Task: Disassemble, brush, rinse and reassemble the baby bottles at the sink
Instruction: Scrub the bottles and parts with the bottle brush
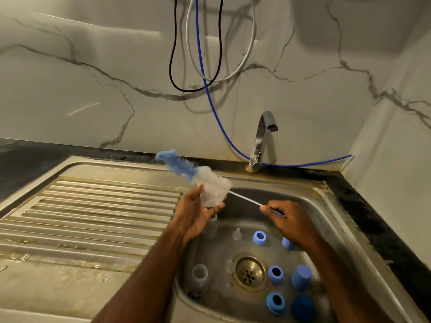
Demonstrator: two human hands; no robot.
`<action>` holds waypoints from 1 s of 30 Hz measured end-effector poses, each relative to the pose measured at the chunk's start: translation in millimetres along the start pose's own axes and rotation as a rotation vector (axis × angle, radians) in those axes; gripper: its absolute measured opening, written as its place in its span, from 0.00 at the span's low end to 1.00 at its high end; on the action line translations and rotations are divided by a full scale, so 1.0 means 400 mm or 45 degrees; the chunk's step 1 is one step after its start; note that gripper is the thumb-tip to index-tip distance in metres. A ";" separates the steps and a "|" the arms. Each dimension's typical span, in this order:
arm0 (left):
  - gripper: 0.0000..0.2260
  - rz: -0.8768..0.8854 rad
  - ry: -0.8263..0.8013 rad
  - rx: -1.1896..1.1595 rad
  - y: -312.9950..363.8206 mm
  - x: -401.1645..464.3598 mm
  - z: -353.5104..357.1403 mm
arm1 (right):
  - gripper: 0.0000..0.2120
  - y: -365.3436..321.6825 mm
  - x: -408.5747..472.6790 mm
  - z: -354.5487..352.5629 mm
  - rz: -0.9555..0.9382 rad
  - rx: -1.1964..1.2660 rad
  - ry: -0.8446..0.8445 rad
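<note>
**Fingers hold cap and brush above the basin**

Fingers point(268, 208) of the right hand point(290, 221) pinch the thin brush point(186, 170) handle at its near end. Left hand point(198, 213) fingers curl round a clear cap point(213, 194), probably to steady it against the bristles. From the right fingertips the brush's long axis runs up and to the left, across the cap's rim, with the blue tip pointing away to the far left. Below both hands, bottles, teats and blue rings point(276, 273) lie apart in the sink point(326, 206), waiting their turn, I think.
</note>
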State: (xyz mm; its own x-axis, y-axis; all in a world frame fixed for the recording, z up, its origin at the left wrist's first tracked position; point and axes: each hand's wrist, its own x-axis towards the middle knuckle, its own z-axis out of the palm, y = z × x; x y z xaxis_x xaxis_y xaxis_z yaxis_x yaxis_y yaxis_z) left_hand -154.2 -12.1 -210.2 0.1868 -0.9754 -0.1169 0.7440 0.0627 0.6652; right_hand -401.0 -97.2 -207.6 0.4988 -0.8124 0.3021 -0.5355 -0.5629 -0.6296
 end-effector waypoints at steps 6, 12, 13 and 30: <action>0.28 -0.118 -0.026 -0.167 -0.004 0.000 0.019 | 0.18 -0.006 -0.003 0.019 0.043 -0.099 0.161; 0.23 -0.041 0.069 -0.481 0.009 0.011 0.008 | 0.17 -0.020 -0.002 0.032 -0.058 -0.101 0.109; 0.23 -0.036 0.074 -0.497 0.005 0.013 0.009 | 0.17 -0.022 -0.001 0.042 -0.080 -0.136 0.129; 0.22 -0.043 0.140 -0.482 -0.002 0.034 -0.012 | 0.18 0.000 0.002 0.053 -0.157 -0.247 0.171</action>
State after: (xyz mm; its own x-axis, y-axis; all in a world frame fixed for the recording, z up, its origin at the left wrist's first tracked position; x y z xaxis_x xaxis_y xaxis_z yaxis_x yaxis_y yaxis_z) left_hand -149.0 -24.3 -215.8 0.2103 -0.9511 -0.2263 0.9311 0.1243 0.3430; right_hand -386.3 -94.5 -222.4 0.4805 -0.7415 0.4683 -0.6034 -0.6670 -0.4370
